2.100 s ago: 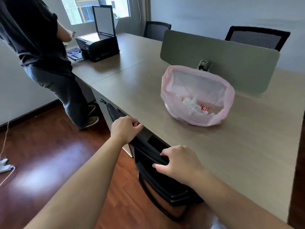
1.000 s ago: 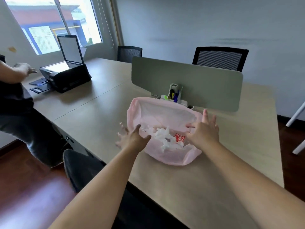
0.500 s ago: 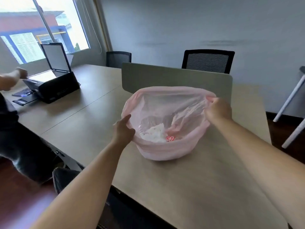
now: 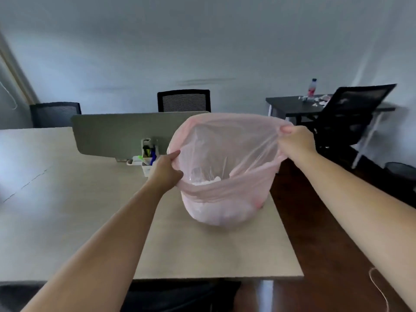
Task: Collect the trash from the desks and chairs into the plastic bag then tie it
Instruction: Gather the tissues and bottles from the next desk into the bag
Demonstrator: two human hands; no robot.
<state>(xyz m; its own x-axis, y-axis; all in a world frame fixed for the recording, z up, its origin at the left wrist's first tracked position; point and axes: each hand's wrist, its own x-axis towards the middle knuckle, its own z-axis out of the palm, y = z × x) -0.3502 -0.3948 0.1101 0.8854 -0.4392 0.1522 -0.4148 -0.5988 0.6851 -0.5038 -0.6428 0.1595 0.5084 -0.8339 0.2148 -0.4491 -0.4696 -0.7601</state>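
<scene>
Both hands, left (image 4: 165,171) and right (image 4: 296,140), grip the bag (image 4: 225,167) rim near the desk's (image 4: 67,210) right edge; next, gather and knot it.

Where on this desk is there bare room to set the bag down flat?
The desk is bare left of the left hand and in front of the pink bag. It is crowded by the pen holder at the divider.
</scene>
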